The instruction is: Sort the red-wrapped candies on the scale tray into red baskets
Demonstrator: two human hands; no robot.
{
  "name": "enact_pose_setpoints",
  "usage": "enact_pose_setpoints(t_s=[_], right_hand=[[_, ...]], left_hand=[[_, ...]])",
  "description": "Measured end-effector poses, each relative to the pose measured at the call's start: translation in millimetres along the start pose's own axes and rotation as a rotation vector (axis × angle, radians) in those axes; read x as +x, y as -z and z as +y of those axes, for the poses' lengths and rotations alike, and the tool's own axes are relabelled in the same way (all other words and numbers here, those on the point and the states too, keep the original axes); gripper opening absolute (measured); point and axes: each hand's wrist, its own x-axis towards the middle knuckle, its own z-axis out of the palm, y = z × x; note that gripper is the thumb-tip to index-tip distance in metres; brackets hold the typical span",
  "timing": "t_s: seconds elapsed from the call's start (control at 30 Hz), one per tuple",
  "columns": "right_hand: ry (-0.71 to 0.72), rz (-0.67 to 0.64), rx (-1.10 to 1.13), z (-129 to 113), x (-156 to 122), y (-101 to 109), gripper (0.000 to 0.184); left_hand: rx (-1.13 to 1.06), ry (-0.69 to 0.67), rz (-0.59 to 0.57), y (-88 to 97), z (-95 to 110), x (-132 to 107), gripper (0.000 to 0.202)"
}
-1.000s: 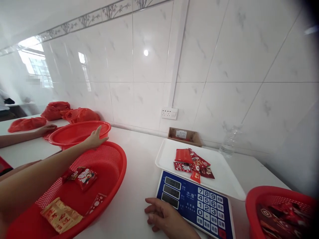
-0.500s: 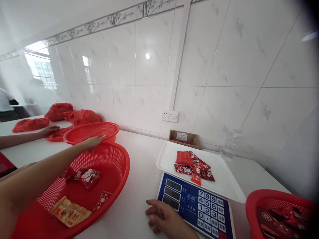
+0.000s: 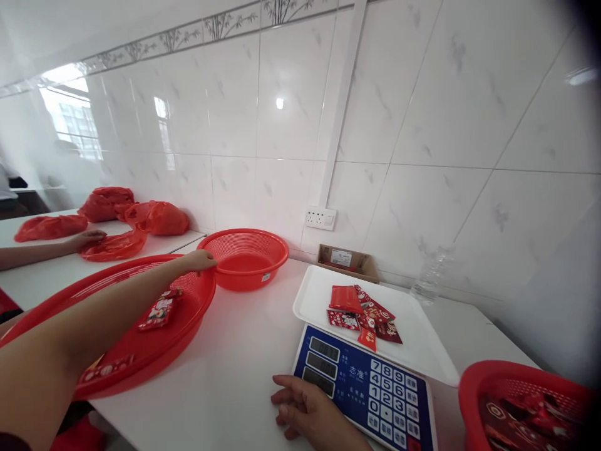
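Note:
My left hand (image 3: 200, 260) reaches out across the large red basket (image 3: 197, 313) and is closed on the near rim of a smaller, empty red basket (image 3: 244, 257) by the wall. The large basket sits tilted over the table's left edge, with a few red snack packets (image 3: 159, 310) inside. My right hand (image 3: 303, 410) rests on the white table beside the blue weighing scale (image 3: 375, 388), fingers loosely bent and holding nothing. The scale's white tray (image 3: 422, 351) carries a small heap of red packets (image 3: 364, 313).
A third red basket (image 3: 507, 376) with packets stands at the right front. A cardboard box (image 3: 347, 258), a clear plastic bottle (image 3: 429, 275) and a wall socket (image 3: 320, 218) are at the tiled wall. Another person's hand (image 3: 87, 238) lies by red plastic bags (image 3: 150, 219) at far left.
My left hand took the small basket's rim and moved it right, to beside the scale tray. The large basket slid left and tipped over the table edge. My right hand stayed put.

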Motion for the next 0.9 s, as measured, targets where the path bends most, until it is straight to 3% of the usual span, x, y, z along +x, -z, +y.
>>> enact_pose_setpoints(t_s=[0.2,0.27,0.37,0.53,0.9], right_hand=[[-0.005,-0.020,-0.003,10,8,3,0.075],[0.001,-0.035,0.001,14,10,4,0.075],[-0.004,-0.051,0.007,20,12,7,0.073],[0.006,-0.063,0.009,24,12,11,0.067],[-0.005,-0.020,-0.009,5,5,0,0.072]], left_hand=[[0.108,-0.056,0.141,-15.4,11,-8,0.058],[0.149,-0.092,0.148,-21.7,19,-14,0.054],[0.205,-0.218,0.124,-31.3,38,-22,0.040],[0.219,-0.414,0.081,-49.9,77,-32,0.037],[0.110,-0.618,0.008,-77.9,142,-70,0.071]])
